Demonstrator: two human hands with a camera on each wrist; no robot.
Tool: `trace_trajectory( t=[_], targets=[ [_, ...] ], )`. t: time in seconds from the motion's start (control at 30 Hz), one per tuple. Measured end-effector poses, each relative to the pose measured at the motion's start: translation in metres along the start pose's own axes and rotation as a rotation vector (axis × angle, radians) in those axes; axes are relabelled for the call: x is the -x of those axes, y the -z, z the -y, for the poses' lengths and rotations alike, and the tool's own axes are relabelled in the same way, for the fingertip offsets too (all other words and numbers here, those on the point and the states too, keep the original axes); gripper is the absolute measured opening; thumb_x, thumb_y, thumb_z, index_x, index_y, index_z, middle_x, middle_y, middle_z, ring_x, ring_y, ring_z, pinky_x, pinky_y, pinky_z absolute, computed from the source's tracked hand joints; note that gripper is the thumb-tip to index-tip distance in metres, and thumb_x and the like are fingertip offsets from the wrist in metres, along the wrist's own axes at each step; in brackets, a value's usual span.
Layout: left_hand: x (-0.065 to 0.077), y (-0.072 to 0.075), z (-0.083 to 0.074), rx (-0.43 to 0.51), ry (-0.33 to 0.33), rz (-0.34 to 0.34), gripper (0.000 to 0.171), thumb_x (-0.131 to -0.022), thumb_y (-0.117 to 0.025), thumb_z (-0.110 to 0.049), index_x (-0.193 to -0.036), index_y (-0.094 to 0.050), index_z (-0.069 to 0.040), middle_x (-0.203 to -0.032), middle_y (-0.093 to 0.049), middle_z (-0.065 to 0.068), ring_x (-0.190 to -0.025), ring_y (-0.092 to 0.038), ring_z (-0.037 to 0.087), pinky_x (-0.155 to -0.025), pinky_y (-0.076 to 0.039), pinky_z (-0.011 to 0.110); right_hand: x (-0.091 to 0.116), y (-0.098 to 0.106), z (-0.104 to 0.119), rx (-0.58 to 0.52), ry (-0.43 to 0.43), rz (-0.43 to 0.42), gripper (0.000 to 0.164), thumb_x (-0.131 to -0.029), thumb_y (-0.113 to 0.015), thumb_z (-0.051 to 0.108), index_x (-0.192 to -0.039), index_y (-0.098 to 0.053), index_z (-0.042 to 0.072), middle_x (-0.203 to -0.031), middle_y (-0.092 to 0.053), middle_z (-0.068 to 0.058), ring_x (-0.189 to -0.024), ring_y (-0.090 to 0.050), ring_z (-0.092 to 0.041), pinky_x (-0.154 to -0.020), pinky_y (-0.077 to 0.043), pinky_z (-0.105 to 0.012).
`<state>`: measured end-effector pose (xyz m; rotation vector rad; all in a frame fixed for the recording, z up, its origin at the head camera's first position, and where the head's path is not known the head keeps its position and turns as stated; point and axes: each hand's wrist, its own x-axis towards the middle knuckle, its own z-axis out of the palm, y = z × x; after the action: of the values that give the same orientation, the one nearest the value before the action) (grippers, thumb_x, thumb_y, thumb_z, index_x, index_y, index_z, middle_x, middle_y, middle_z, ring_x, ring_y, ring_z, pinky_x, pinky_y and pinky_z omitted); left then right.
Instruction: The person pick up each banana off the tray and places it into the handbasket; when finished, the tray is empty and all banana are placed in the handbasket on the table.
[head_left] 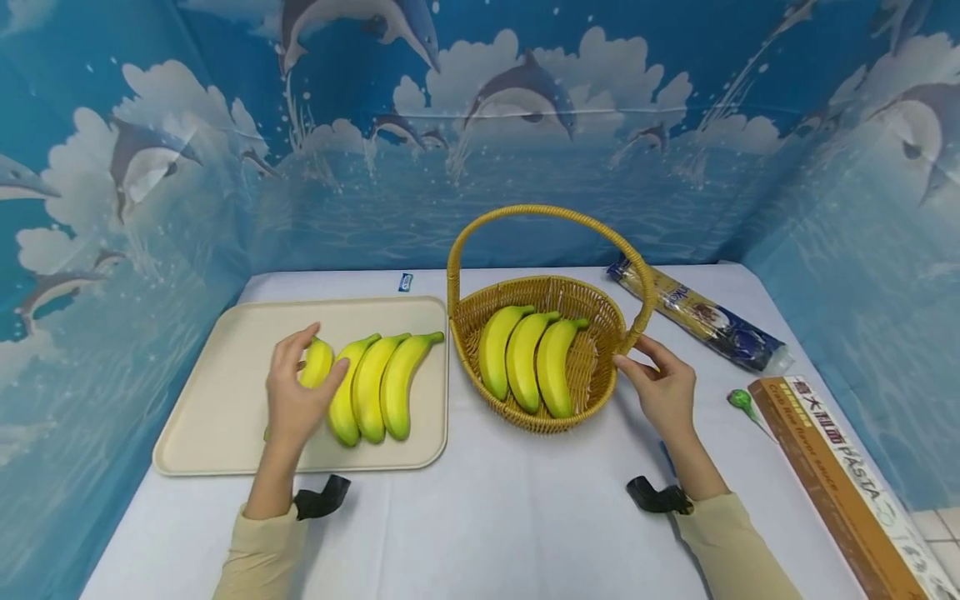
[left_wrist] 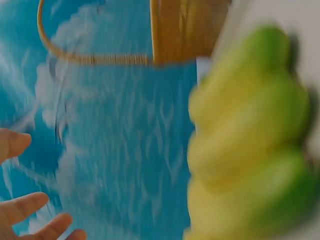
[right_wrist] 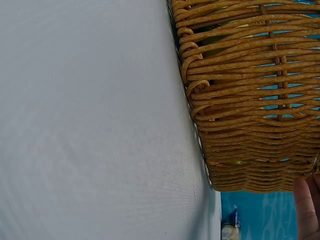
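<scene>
My left hand (head_left: 292, 396) hovers over the cream tray (head_left: 217, 387), thumb and fingers spread apart. Under it lies a yellow banana (head_left: 318, 358), partly hidden by the hand. Just right of the thumb, three bananas (head_left: 370, 387) lie side by side on the tray, large and blurred in the left wrist view. My right hand (head_left: 663, 387) pinches the right rim of the wicker basket (head_left: 543, 425), at the foot of its tall handle (head_left: 551, 210). Inside the basket, three more bananas (head_left: 525, 358) rest in a row. The right wrist view shows the woven basket wall (right_wrist: 250, 110) close up.
Behind the basket's right side lies a pasta bag (head_left: 697, 317). A long pasta box (head_left: 840, 483) runs along the right table edge, beside a green lollipop-like thing (head_left: 741, 400). A small blue packet (head_left: 406, 282) lies behind the tray. Dolphin-print curtain (head_left: 495, 167) surrounds the table.
</scene>
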<state>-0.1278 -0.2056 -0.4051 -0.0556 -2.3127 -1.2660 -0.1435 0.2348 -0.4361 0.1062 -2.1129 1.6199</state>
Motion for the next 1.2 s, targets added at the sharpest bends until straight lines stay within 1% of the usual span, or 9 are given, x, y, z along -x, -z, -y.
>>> trace_trajectory(
  t=[0.1, 0.23, 0.3, 0.43, 0.67, 0.77, 0.87, 1.07, 1.2],
  targets=[
    [0.001, 0.022, 0.026, -0.031, 0.069, -0.089, 0.059, -0.083, -0.071, -0.011, -0.139, -0.053, -0.006, -0.135, -0.050, 0.019, -0.118, -0.044, 0.015, -0.092, -0.033, 0.030, 0.000, 0.001, 0.002, 0.014, -0.005, -0.002, 0.039, -0.083, -0.070, -0.009, -0.121, -0.062, -0.012, -0.103, -0.063, 0.029, -0.084, -0.065, 0.013, -0.073, -0.052, -0.008],
    [0.005, 0.033, 0.047, -0.048, 0.144, -0.115, 0.060, -0.084, -0.071, -0.012, -0.141, -0.051, -0.006, -0.137, -0.048, 0.018, -0.120, -0.044, 0.019, -0.092, -0.033, 0.031, 0.001, 0.003, 0.003, 0.016, -0.021, -0.010, 0.039, -0.083, -0.070, -0.008, -0.122, -0.062, -0.012, -0.103, -0.062, 0.029, -0.083, -0.065, 0.013, -0.073, -0.051, -0.008],
    [0.008, 0.035, 0.054, -0.056, 0.176, -0.099, 0.061, -0.084, -0.071, -0.012, -0.141, -0.050, -0.005, -0.138, -0.047, 0.019, -0.122, -0.044, 0.025, -0.092, -0.033, 0.033, 0.002, 0.003, 0.004, 0.011, -0.036, -0.012, 0.039, -0.084, -0.070, -0.007, -0.122, -0.062, -0.011, -0.103, -0.063, 0.029, -0.083, -0.065, 0.013, -0.073, -0.051, -0.008],
    [0.013, 0.036, 0.066, -0.078, 0.241, -0.034, 0.064, -0.085, -0.071, -0.012, -0.143, -0.047, -0.005, -0.141, -0.046, 0.019, -0.126, -0.043, 0.031, -0.093, -0.034, 0.037, 0.003, 0.003, 0.001, 0.006, -0.058, -0.011, 0.039, -0.084, -0.070, -0.007, -0.122, -0.062, -0.011, -0.101, -0.062, 0.030, -0.082, -0.066, 0.011, -0.073, -0.052, -0.009],
    [0.018, 0.031, 0.085, -0.132, 0.365, 0.108, 0.064, -0.088, -0.070, -0.017, -0.144, -0.044, -0.001, -0.142, -0.044, 0.021, -0.127, -0.043, 0.037, -0.102, -0.035, 0.051, 0.002, 0.003, -0.024, -0.009, -0.051, -0.026, 0.041, -0.083, -0.070, -0.007, -0.124, -0.065, -0.004, -0.102, -0.064, 0.029, -0.082, -0.067, 0.009, -0.072, -0.052, -0.009],
    [0.019, 0.030, 0.092, -0.206, 0.423, 0.166, 0.062, -0.090, -0.068, -0.022, -0.142, -0.046, 0.001, -0.138, -0.046, 0.023, -0.124, -0.044, 0.038, -0.103, -0.035, 0.052, 0.001, 0.003, -0.029, -0.009, -0.041, -0.026, 0.041, -0.083, -0.071, -0.005, -0.124, -0.065, -0.002, -0.103, -0.064, 0.028, -0.082, -0.067, 0.009, -0.072, -0.052, -0.010],
    [0.019, 0.030, 0.096, -0.267, 0.463, 0.197, 0.061, -0.091, -0.066, -0.025, -0.141, -0.047, 0.002, -0.134, -0.049, 0.025, -0.121, -0.046, 0.038, -0.102, -0.036, 0.051, 0.000, 0.002, -0.030, -0.017, -0.026, -0.020, 0.041, -0.084, -0.072, -0.004, -0.124, -0.065, -0.002, -0.104, -0.065, 0.027, -0.082, -0.067, 0.009, -0.072, -0.053, -0.010],
    [0.020, 0.029, 0.096, -0.266, 0.478, 0.191, 0.060, -0.090, -0.066, -0.024, -0.141, -0.048, 0.003, -0.136, -0.050, 0.028, -0.124, -0.048, 0.040, -0.104, -0.038, 0.052, -0.001, 0.002, -0.030, -0.020, -0.013, -0.015, 0.042, -0.083, -0.072, -0.005, -0.124, -0.064, -0.005, -0.106, -0.065, 0.024, -0.081, -0.067, 0.009, -0.071, -0.053, -0.010],
    [0.020, 0.028, 0.093, -0.266, 0.463, 0.134, 0.059, -0.089, -0.067, -0.023, -0.140, -0.050, 0.003, -0.131, -0.054, 0.027, -0.117, -0.050, 0.038, -0.097, -0.040, 0.048, -0.001, 0.002, -0.030, -0.016, -0.011, -0.010, 0.043, -0.083, -0.072, -0.006, -0.125, -0.063, -0.007, -0.107, -0.065, 0.023, -0.081, -0.067, 0.010, -0.071, -0.052, -0.009]
  ],
)
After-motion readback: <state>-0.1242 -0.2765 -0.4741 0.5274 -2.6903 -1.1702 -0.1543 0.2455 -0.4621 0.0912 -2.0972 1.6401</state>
